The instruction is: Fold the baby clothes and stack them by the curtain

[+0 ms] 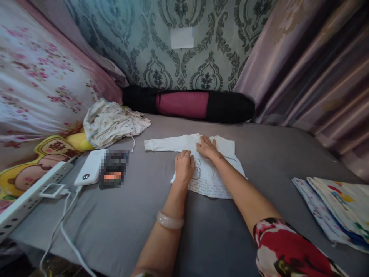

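Observation:
A small white long-sleeved shirt (216, 187) lies spread on the grey sheet, with a line-drawn animal and rows of print on its front. One sleeve stretches out flat to the left; the sleeve on the right side appears folded in over the body. My left hand (184, 167) rests on the shirt's left side, fingers bent and close together on the cloth. Higher up, near the neckline, my right hand (207, 147) lies with its fingers spread on the fabric. Both hands cover parts of the shirt.
Folded cloths (340, 207) are stacked at the right. On the left are a crumpled cloth (112, 121), a white power bank (91, 167), a blurred-out dark object (113, 169), a power strip (34, 196) with cables and a yellow cushion (17, 179). A black-and-maroon roll (184, 104) lies along the wall.

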### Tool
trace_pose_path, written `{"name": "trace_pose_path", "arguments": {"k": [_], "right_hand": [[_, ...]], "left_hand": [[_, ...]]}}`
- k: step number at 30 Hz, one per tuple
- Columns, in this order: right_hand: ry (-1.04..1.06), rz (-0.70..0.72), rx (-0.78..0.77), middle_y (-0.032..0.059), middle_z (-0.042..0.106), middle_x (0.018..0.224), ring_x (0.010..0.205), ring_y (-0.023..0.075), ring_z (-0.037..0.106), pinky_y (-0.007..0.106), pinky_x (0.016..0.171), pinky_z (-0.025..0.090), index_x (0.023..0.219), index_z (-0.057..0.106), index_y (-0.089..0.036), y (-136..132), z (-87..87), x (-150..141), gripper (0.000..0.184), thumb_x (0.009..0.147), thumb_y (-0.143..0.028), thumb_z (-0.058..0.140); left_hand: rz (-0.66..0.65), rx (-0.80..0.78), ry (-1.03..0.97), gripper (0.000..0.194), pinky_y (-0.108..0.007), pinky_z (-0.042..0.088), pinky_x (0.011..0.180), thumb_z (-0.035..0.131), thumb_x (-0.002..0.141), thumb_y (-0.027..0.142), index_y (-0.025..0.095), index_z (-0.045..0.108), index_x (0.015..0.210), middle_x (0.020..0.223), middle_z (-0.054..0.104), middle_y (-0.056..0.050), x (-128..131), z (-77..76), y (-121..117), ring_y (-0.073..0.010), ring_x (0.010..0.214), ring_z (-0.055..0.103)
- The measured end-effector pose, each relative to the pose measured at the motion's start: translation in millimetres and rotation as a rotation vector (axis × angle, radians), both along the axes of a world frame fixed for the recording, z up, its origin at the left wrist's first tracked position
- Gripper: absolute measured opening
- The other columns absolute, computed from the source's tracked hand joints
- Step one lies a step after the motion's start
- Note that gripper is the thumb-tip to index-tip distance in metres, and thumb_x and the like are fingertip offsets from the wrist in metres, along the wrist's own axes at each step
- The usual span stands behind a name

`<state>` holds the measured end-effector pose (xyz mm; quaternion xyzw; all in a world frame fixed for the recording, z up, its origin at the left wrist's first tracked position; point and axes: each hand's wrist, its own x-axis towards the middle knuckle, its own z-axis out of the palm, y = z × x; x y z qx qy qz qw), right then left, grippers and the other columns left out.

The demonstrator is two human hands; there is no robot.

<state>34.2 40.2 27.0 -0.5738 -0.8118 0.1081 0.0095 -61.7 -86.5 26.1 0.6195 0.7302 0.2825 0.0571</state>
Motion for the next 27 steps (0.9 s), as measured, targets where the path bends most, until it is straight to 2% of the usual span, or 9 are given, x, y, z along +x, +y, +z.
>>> {"name": "trace_pose_path", "arguments": {"k": [3,6,14,18,22,24,27], "right_hand": [[0.001,0.059,0.064,0.0119,0.019,0.158,0.145,0.0219,0.013,0.048,0.117,0.005,0.15,0.023,-0.008,2.7,1.7,-8.6,0.059,0.097,-0.034,0.019],[-0.01,0.101,0.063,0.0121,0.02,0.158,0.145,0.0222,0.012,0.047,0.117,0.005,0.149,0.024,-0.007,4.5,1.2,-17.3,0.059,0.098,-0.036,0.019],[-0.014,0.118,0.124,0.0153,0.023,0.156,0.144,0.0242,0.016,0.044,0.116,0.011,0.148,0.026,-0.002,7.9,-11.3,-20.8,0.062,0.098,-0.038,0.02],[-0.036,0.112,0.089,0.0148,0.021,0.157,0.145,0.0237,0.014,0.042,0.116,0.012,0.148,0.024,-0.003,13.2,-13.8,-21.3,0.062,0.098,-0.04,0.02],[-0.092,0.101,-0.039,0.015,0.02,0.157,0.144,0.0248,0.016,0.043,0.115,0.016,0.149,0.024,-0.006,19.4,2.0,-26.1,0.062,0.097,-0.04,0.025],[-0.122,0.109,-0.04,0.0168,0.03,0.153,0.142,0.0271,0.024,0.044,0.113,0.021,0.144,0.035,-0.007,20.0,15.8,-33.2,0.057,0.095,-0.037,0.032],[-0.084,0.167,0.059,0.0176,0.05,0.137,0.128,0.029,0.044,0.04,0.104,0.034,0.129,0.053,-0.012,15.8,36.5,-54.4,0.042,0.093,-0.029,0.038]], "left_hand": [[-0.04,0.025,-0.014,0.027,-0.034,0.044,0.093,0.04,0.092,0.018,0.017,0.06,0.11,0.114,0.066,-0.009,-1.6,-1.2,2.6,-0.0211,0.105,0.06],[-0.056,0.007,-0.01,0.026,-0.034,0.045,0.091,0.041,0.092,0.017,0.017,0.061,0.109,0.109,0.067,-0.009,-1.4,-2.5,3.9,-0.0215,0.102,0.061],[-0.111,-0.085,0.116,0.022,-0.038,0.043,0.093,0.041,0.092,0.019,0.016,0.063,0.097,0.106,0.064,-0.011,1.2,-2.6,1.4,-0.0243,0.101,0.056],[-0.129,-0.076,0.128,0.022,-0.038,0.042,0.095,0.041,0.091,0.017,0.016,0.061,0.099,0.107,0.062,-0.011,3.5,-4.6,1.3,-0.024,0.105,0.053],[-0.174,-0.065,0.103,0.023,-0.037,0.042,0.097,0.04,0.089,0.014,0.015,0.059,0.103,0.11,0.06,-0.012,6.0,-7.8,2.2,-0.0238,0.111,0.051],[-0.198,-0.051,0.083,0.023,-0.038,0.042,0.099,0.041,0.088,0.014,0.016,0.058,0.103,0.111,0.059,-0.012,6.7,-10.1,3.3,-0.0236,0.112,0.051],[-0.24,-0.018,0.038,0.028,-0.041,0.041,0.103,0.043,0.084,0.013,0.015,0.056,0.109,0.118,0.057,-0.014,6.2,-13.4,5.6,-0.0244,0.118,0.049]]}}
